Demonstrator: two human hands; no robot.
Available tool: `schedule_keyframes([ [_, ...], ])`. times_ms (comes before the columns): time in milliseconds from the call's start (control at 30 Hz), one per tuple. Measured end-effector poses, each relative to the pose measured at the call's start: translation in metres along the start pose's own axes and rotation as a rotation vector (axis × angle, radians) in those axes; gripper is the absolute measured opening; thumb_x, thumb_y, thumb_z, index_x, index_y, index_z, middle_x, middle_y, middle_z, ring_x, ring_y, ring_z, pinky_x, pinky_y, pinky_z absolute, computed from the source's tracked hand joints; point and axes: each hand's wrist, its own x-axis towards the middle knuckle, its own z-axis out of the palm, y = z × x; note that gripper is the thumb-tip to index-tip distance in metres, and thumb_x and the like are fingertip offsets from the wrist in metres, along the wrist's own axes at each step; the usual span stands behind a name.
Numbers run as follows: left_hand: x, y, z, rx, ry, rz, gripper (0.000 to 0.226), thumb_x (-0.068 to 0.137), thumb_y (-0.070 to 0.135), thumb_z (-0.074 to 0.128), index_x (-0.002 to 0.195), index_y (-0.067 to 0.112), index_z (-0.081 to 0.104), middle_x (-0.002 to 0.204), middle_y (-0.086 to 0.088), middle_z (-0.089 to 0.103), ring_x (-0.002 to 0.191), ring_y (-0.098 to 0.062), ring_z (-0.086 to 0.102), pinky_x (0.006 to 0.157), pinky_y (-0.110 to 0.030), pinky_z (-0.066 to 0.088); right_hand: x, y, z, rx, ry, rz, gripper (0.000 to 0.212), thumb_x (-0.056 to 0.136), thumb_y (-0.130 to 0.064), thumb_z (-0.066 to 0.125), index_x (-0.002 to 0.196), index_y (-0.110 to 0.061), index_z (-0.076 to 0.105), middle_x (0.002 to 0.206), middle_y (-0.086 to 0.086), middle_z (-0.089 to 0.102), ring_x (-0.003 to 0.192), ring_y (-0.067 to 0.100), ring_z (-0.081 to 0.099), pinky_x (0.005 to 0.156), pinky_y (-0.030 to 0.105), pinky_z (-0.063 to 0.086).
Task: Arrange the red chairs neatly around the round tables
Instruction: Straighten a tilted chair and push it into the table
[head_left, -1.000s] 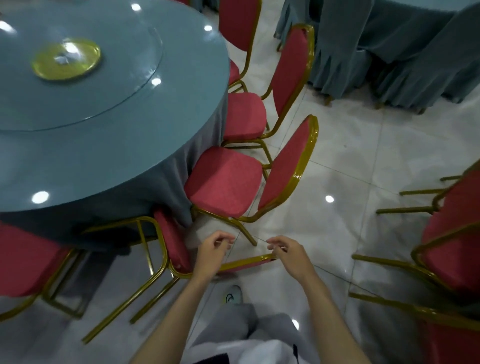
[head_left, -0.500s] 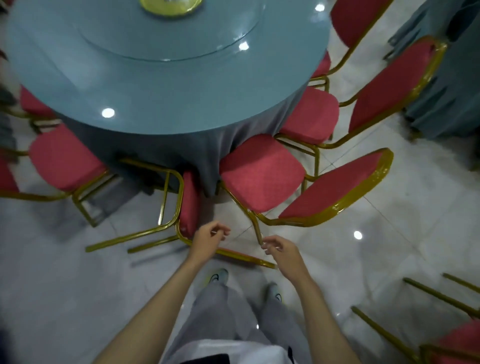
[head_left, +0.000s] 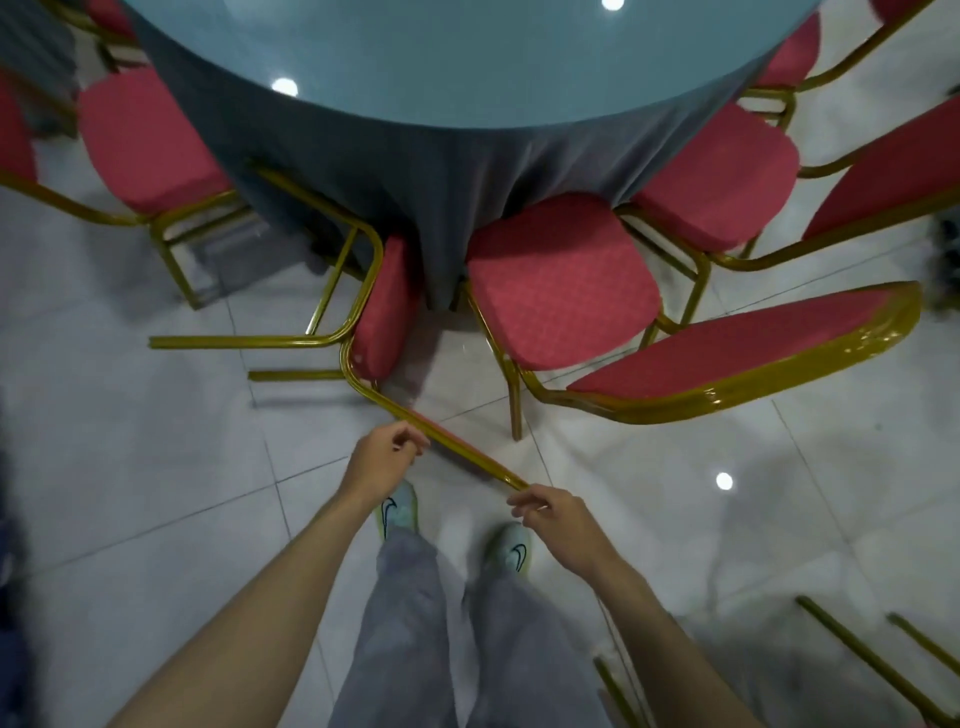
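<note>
Left hand (head_left: 384, 460) and right hand (head_left: 558, 525): each grip closed in a pinch on the gold back rail of the red chair (head_left: 387, 306). Chair sits at the round table (head_left: 467, 62), seat against the hanging tablecloth (head_left: 441, 208), just beside a neighbouring chair (head_left: 561, 280)

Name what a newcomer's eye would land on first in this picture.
A tipped red chair sits at centre, legs pointing left, beside the blue-clothed round table at top. Just below, the person's left grip and right grip hold its gold back rail.
</note>
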Motion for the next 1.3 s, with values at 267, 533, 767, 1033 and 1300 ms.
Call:
schedule_keyframes([
  [267, 0.034, -0.050, 0.034, 0.142, -0.063, -0.051, 0.028, 0.094, 0.002, 0.058, 0.085, 0.024, 0.072, 0.089, 0.003, 0.074, 0.084, -0.018, 0.068, 0.083, -0.033, 0.056, 0.056, 0.073, 0.026, -0.051, -0.008, 0.091, 0.023, 0.101, -0.014, 0.057, 0.110, -0.027, 0.074, 0.109, -0.009, 0.073, 0.098, 0.006, 0.067, 0.076, 0.008, 0.047],
  [533, 0.090, -0.098, 0.067, 0.365, -0.191, 0.026, 0.023, 0.099, 0.012, 0.057, 0.090, 0.028, 0.071, 0.097, 0.010, 0.071, 0.090, -0.013, 0.067, 0.083, -0.034, 0.058, 0.130, 0.133, 0.062, -0.081, -0.032, 0.159, 0.036, 0.099, -0.012, 0.056, 0.132, -0.026, 0.057, 0.112, 0.001, 0.066, 0.093, 0.013, 0.064, 0.071, 0.011, 0.047],
  [767, 0.130, -0.130, 0.100, 0.507, -0.274, 0.103, 0.016, 0.099, 0.015, 0.058, 0.097, 0.026, 0.070, 0.106, 0.008, 0.066, 0.091, -0.013, 0.063, 0.086, -0.037, 0.057, 0.191, 0.159, 0.087, -0.261, 0.007, 0.184, 0.060, 0.099, -0.018, 0.059, 0.154, -0.020, 0.035, 0.146, 0.010, 0.052, 0.126, 0.028, 0.057, 0.101, 0.035, 0.047],
  [1033, 0.130, -0.170, 0.118, 0.553, -0.318, 0.068, 0.017, 0.100, 0.017, 0.055, 0.099, 0.026, 0.069, 0.108, 0.007, 0.063, 0.093, -0.013, 0.061, 0.080, -0.027, 0.049, 0.243, 0.170, 0.106, -0.644, 0.003, 0.207, 0.049, 0.097, -0.029, 0.063, 0.141, -0.017, 0.046, 0.124, 0.007, 0.061, 0.111, 0.028, 0.064, 0.089, 0.038, 0.053],
  [1300, 0.141, -0.173, 0.107, 0.494, -0.280, 0.060, 0.017, 0.100, 0.016, 0.056, 0.099, 0.026, 0.069, 0.107, 0.005, 0.066, 0.093, -0.016, 0.063, 0.083, -0.032, 0.053, 0.272, 0.160, 0.109, -1.098, 0.019, 0.095, 0.020, 0.098, -0.026, 0.060, 0.113, -0.017, 0.069, 0.105, 0.004, 0.071, 0.095, 0.023, 0.071, 0.079, 0.032, 0.055],
])
